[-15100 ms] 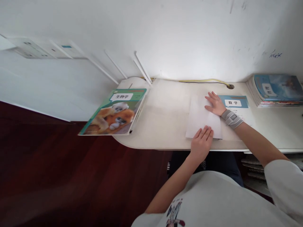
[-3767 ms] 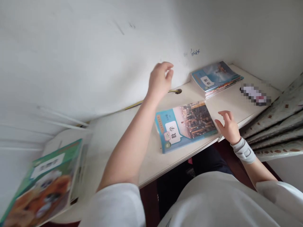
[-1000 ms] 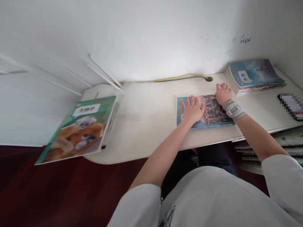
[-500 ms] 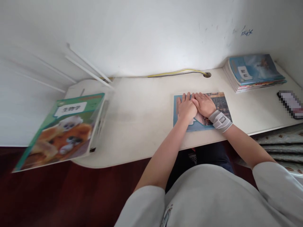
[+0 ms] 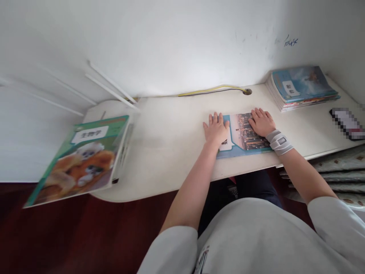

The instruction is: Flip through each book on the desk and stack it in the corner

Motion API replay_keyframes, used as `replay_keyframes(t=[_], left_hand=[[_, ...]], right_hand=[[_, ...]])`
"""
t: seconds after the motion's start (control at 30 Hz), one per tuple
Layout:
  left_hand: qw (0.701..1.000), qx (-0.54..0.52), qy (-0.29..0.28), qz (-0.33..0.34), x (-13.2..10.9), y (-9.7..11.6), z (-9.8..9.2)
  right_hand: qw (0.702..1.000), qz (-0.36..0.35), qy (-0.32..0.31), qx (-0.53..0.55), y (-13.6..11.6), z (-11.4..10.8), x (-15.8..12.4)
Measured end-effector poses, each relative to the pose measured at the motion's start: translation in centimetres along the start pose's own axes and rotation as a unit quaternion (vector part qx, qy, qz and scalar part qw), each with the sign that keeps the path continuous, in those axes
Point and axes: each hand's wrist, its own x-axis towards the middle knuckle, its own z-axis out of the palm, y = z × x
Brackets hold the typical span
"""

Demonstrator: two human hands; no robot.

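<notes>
Two flat hands, fingers spread and gripping nothing, press one glossy blue rectangular textbook (image 5: 245,134) mid-desk (image 5: 171,144): left hand (image 5: 216,129) on its left edge, right hand (image 5: 262,121) on its far right, one book stack (image 5: 302,87) far right.

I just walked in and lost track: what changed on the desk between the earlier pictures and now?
Half a second ago both hands lay together on the blue book. Now the left hand has slid to its left edge and the right hand to its right part, both flat, holding nothing. The white sheet from the earliest picture is gone. The green book and the stack of books stay put.
</notes>
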Motion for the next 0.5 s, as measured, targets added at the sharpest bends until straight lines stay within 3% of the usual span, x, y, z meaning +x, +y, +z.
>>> replay_keyframes(t=[0.23, 0.5], left_hand=[[0.994, -0.036, 0.055, -0.084, 0.5, -0.7, 0.3], [0.958, -0.206, 0.161, -0.121, 0.9, -1.8, 0.5]], right_hand=[[0.997, 0.060, 0.024, 0.031, 0.5, 0.3, -0.1], [0.996, -0.014, 0.072, -0.046, -0.4, 0.2, 0.9]])
